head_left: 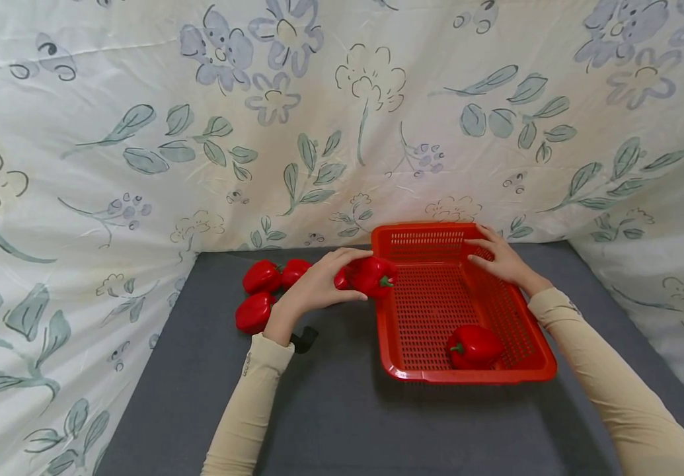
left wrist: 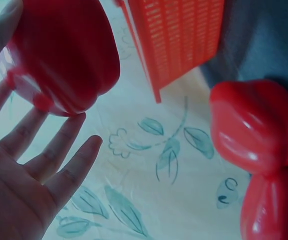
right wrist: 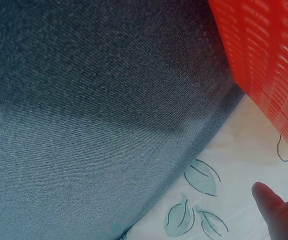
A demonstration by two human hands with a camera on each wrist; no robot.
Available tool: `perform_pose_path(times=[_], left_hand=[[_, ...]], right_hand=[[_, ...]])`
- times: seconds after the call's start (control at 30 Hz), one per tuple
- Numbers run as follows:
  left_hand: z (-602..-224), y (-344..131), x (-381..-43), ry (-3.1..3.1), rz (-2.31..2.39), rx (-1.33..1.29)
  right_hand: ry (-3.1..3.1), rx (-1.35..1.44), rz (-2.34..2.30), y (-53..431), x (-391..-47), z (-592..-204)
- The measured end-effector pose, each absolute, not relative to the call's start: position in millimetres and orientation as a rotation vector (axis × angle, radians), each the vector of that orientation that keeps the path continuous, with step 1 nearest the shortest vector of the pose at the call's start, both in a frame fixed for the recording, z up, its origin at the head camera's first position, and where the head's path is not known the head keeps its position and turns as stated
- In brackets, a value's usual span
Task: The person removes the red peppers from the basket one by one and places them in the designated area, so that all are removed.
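Note:
My left hand (head_left: 318,281) grips a red bell pepper (head_left: 371,274) between thumb and fingers, at the left rim of a red plastic basket (head_left: 384,330). Its green stem faces the basket. From the left wrist, the held pepper (left wrist: 66,50) hangs against the fingertips, with the palm below. At the basket's far right corner, my right hand (head_left: 505,261) rests over the rim, fingers spread and loosely extended. Inside the basket, a second bell pepper (head_left: 475,347) lies near the front right. The right wrist view catches only part of the right hand (right wrist: 284,212) beside the basket wall.
Several more red bell peppers (head_left: 254,313) lie grouped on the dark grey table (head_left: 175,403), left of the basket and partly behind my left hand. A floral cloth (head_left: 318,132) hangs behind the table and along both sides.

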State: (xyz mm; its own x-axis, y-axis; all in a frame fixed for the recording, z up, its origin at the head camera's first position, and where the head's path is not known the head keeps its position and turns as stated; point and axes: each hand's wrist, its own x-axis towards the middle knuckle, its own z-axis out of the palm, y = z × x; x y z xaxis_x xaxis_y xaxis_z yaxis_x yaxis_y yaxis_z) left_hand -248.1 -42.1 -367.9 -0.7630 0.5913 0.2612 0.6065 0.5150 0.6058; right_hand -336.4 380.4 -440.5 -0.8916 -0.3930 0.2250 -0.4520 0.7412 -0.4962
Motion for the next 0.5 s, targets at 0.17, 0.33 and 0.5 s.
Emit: perform_pose_path(times=[0.17, 0.33, 0.5], left_hand=[[-371.6, -52.1, -244.8, -2.732, -1.059, -1.0], [-375.7, -61.8, -240.3, -2.751, -1.035, -0.962], [-381.0, -70.2, -237.3, -2.765, -0.994, -0.94]], right_hand=[[-2.777, 0.739, 0.894, 381.2, -335.9, -442.6], [-2.822, 0.699, 0.854, 379.2, -335.0, -440.2], [-2.87, 0.659, 0.821, 378.7, -333.0, -437.9]])
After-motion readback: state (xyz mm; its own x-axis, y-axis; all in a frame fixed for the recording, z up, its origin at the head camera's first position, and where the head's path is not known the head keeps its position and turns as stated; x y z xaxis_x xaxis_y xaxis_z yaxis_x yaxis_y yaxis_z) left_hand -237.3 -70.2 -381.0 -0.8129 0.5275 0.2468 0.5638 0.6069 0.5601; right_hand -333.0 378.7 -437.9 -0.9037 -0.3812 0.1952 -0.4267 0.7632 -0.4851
